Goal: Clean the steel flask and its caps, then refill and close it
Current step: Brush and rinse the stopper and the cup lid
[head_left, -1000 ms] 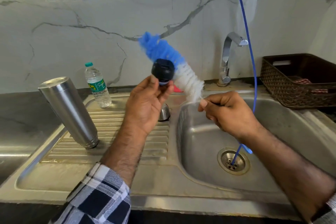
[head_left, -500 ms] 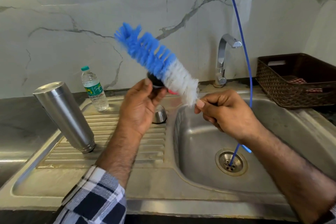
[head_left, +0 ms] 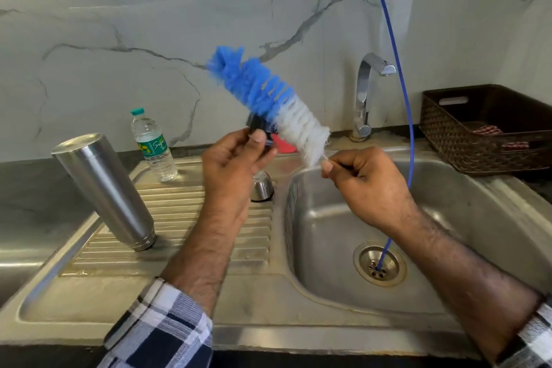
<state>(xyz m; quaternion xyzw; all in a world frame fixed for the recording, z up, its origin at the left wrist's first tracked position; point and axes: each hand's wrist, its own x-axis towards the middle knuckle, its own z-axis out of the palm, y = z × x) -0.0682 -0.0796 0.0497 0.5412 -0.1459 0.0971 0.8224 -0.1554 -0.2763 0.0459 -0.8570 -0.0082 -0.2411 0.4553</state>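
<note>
I pinch the black inner cap (head_left: 257, 128) in left hand (head_left: 231, 170) fingertips so bristles reach it; right hand (head_left: 363, 181) fist-pinches the brush (head_left: 268, 101) handle. Steel flask (head_left: 104, 191) drains upside-down at 9 o'clock, steel cap (head_left: 262, 188) just below the hand.

- The water bottle (head_left: 153, 145), at about ten o'clock from the left hand (head_left: 231, 164), carries a green label with white script, too blurred to read.
</note>
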